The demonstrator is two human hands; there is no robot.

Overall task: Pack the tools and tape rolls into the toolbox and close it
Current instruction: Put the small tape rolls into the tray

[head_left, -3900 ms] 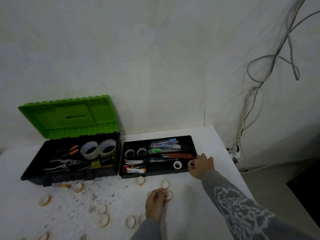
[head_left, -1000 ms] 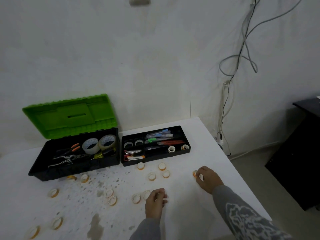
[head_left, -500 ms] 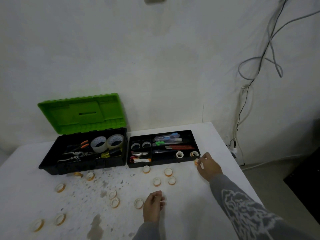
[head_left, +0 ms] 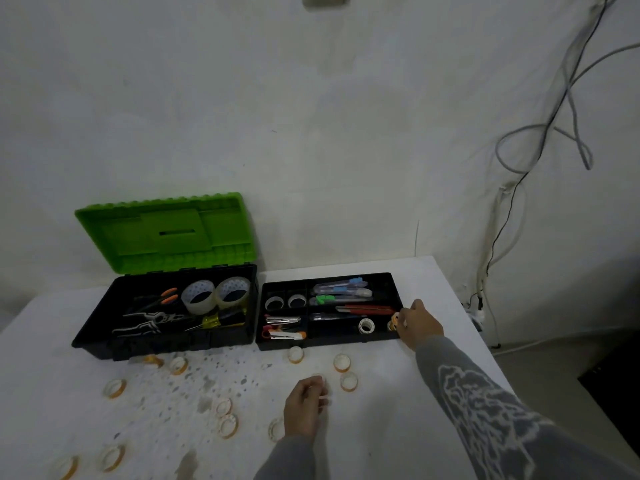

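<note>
The right hand [head_left: 417, 323] has its grip pinched on a small tape roll [head_left: 394, 321] at the right end of the black tray [head_left: 329, 342], over the front compartment where a white roll [head_left: 366, 326] already sits. To do this well, I'd lower the roll inside the tray wall before letting go, set it beside the white one rather than on top, and keep the wrist clear of the red-handled tool behind. The tray's long axis runs left to right, parallel with the toolbox [head_left: 162, 344], whose green lid [head_left: 166, 233] stands open; which way the pinched roll's hole faces is too small to tell. The left hand [head_left: 304, 408] is curled on the table [head_left: 398, 410] among loose rolls [head_left: 342, 362]; I cannot tell whether its grip holds one
</note>
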